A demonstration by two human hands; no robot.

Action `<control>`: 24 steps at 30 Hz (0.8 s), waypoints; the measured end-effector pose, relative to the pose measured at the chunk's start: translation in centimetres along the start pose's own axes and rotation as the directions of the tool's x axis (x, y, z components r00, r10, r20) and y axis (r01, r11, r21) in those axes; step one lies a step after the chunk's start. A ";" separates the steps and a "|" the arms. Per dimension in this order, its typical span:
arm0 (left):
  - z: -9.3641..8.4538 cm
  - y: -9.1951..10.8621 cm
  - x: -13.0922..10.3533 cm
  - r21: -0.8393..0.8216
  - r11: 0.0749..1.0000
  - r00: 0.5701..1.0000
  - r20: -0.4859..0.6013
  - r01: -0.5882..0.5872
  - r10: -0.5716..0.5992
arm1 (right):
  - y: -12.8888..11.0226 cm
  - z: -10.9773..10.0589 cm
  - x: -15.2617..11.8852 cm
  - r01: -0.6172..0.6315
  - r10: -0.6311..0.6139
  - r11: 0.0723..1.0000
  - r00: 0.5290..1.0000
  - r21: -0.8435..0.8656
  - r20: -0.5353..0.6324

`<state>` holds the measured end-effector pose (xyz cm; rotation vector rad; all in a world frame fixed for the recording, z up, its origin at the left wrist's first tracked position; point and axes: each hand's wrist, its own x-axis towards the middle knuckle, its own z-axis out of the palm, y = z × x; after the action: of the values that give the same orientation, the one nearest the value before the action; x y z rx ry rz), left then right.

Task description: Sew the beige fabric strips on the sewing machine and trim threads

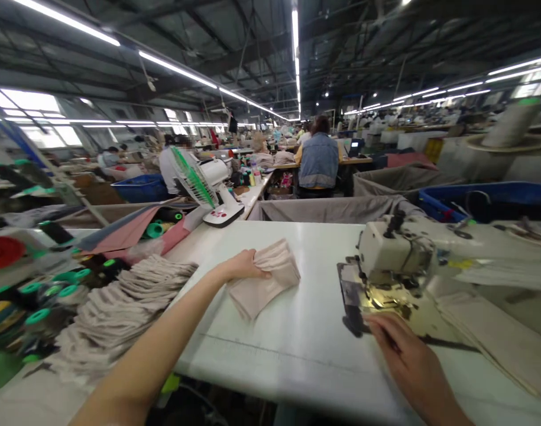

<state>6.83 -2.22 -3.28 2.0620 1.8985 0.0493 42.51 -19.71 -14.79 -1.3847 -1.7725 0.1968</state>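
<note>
My left hand [244,264] is closed on a small folded stack of beige fabric pieces [274,275] over the white table. The fingers are partly hidden behind the cloth, and a lower corner hangs toward me. In front of the needle area of a lit sewing machine [397,254], my right hand [405,355] has its thumb and fingers pinched together. Whatever may be between those fingertips is hidden. Left of my forearm lies a long row of stacked beige fabric pieces [119,313].
Thread cones [37,319] crowd the far left. A white-and-green fan [212,189] stands at the table's back left. More beige cloth [496,331] lies right of the machine. Behind the table are a grey cloth bin [323,210] and a seated person in a denim vest [318,160].
</note>
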 end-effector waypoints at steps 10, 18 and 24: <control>4.6 6.0 -7.2 -0.029 0.961 0.959 -0.068 -0.276 0.274 | -6.9 1.6 1.1 0.121 -0.125 0.975 0.992 0.189 0.008; 4.6 6.2 -9.0 -0.171 0.950 0.960 -0.150 -0.263 0.238 | -7.5 1.0 0.1 0.267 -0.270 0.960 0.962 0.084 0.029; 5.1 5.8 -10.6 -0.303 0.915 0.952 -0.228 -0.268 0.203 | -8.3 0.5 -0.9 0.270 -0.269 0.957 0.963 0.105 -0.023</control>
<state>12.56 -13.94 -4.47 2.0942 1.5925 0.6053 36.22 -23.40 -10.69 -1.0530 -1.8935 0.1367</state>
